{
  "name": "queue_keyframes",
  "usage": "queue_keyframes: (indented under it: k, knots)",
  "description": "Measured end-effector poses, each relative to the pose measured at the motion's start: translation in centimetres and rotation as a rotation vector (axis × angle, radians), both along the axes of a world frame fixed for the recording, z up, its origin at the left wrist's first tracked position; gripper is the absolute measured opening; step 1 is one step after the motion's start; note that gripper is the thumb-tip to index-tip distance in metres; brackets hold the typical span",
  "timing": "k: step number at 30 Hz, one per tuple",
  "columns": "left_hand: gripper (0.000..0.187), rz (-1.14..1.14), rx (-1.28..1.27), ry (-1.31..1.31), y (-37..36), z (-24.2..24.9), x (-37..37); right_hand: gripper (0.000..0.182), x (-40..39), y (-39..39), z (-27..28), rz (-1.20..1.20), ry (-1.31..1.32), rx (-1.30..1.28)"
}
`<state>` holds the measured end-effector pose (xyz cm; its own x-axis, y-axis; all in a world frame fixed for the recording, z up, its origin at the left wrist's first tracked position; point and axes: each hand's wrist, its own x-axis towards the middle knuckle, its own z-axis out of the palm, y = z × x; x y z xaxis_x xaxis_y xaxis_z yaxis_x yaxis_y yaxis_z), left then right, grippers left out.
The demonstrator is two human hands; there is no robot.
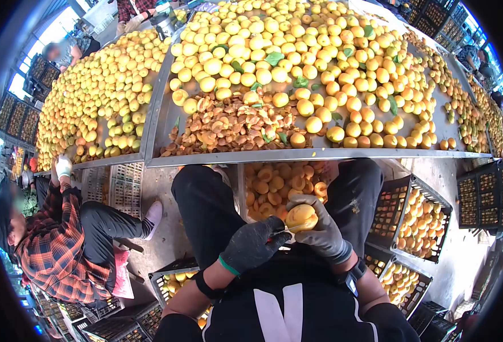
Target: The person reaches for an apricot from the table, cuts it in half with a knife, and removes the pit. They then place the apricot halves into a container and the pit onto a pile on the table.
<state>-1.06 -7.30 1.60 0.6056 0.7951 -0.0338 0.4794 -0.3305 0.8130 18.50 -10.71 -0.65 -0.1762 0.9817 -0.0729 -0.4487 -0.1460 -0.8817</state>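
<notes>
My right hand (323,236), in a grey glove, is closed around a yellow apricot (301,218) above my lap. A seam or cut line runs across the fruit. My left hand (250,246), in a black glove with a green cuff, grips a small knife (284,230). Only a thin bit of its blade shows, touching the apricot; the handle is hidden in the fingers. Below, between my knees, a crate holds many halved apricots (274,185).
A metal-edged table (320,154) carries whole apricots (251,43), green leaves and a heap of pits and scraps (234,121). Black crates of apricots (419,222) stand at my right, another crate (174,282) at my left. A person in a plaid shirt (58,251) sits on the left.
</notes>
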Motion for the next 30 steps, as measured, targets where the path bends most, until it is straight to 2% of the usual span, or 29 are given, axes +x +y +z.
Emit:
queue_keyframes:
  k: [4,12,22,25,28,30]
  knots:
    - [0.026,0.037,0.02,0.068,-0.2,0.5,0.1,0.071,-0.1,-0.2,0.3,0.025,-0.006,-0.004]
    - [0.021,0.048,0.026,0.046,-0.3,0.8,0.2,0.071,-0.5,-0.2,0.8,0.012,0.057,-0.001]
    - [0.026,0.083,0.076,0.031,-0.7,0.2,0.4,0.066,-1.2,-0.5,1.6,-0.037,0.191,-0.109]
    - [0.026,0.067,0.118,0.019,-0.9,-0.3,0.2,0.063,-1.3,-0.5,1.4,-0.017,0.13,-0.052]
    - [0.029,0.051,0.1,0.115,-0.6,-0.5,0.2,0.061,-1.7,-0.3,1.4,-0.03,0.102,-0.057]
    - [0.03,0.085,0.207,0.086,-0.1,-1.8,0.1,0.06,-2.6,0.4,2.2,-0.101,0.026,-0.07]
